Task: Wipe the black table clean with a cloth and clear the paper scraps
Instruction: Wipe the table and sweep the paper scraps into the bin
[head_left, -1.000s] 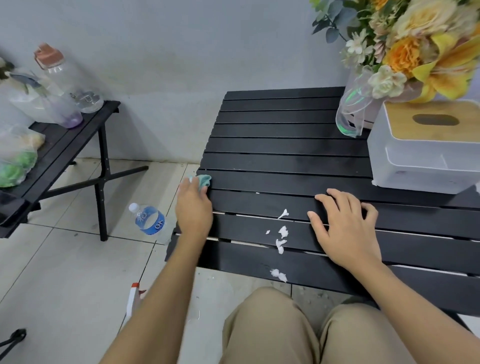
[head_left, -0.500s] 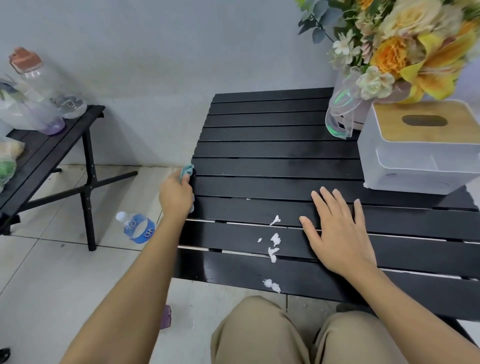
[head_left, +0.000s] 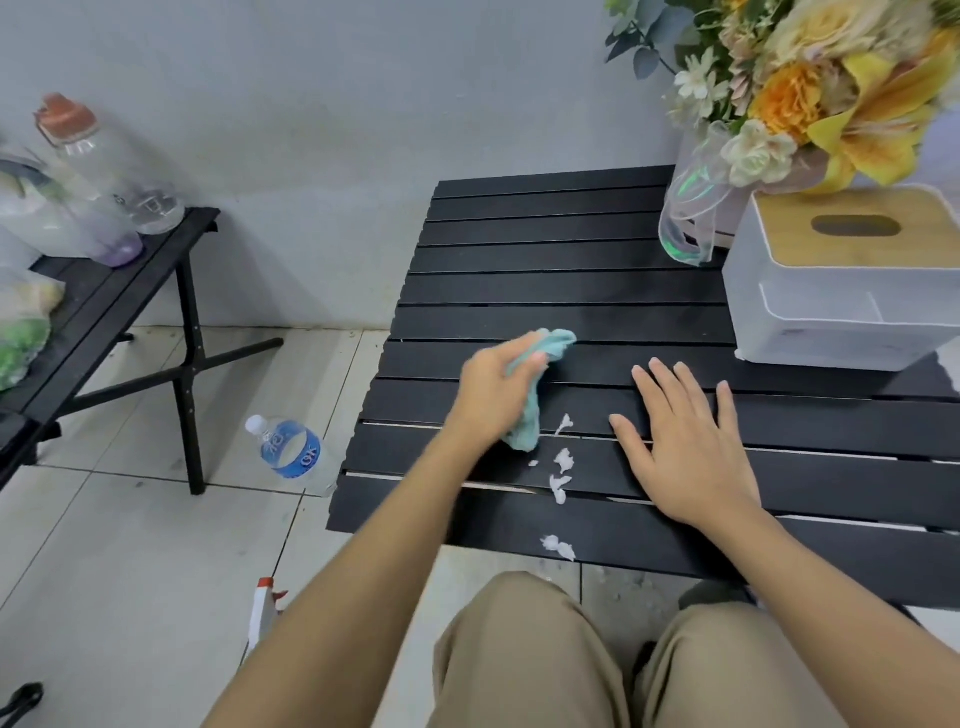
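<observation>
A black slatted table (head_left: 545, 260) fills the middle and right of the head view. My left hand (head_left: 493, 392) grips a crumpled teal cloth (head_left: 535, 410) and presses it on the slats near the table's left side. Several white paper scraps (head_left: 562, 467) lie just right of the cloth, with one more scrap (head_left: 557, 546) at the near edge. My right hand (head_left: 685, 449) rests flat on the table, palm down with fingers spread, to the right of the scraps.
A white tissue box with a wooden lid (head_left: 841, 280) and a flower bouquet (head_left: 810, 98) stand at the table's far right. A water bottle (head_left: 288, 452) lies on the tiled floor. A second black table (head_left: 119, 296) with bottles stands left. My knees are below the near edge.
My left hand has brought the cloth from the table's left edge inward to the right, up to the paper scraps. My right hand has stayed flat on the table.
</observation>
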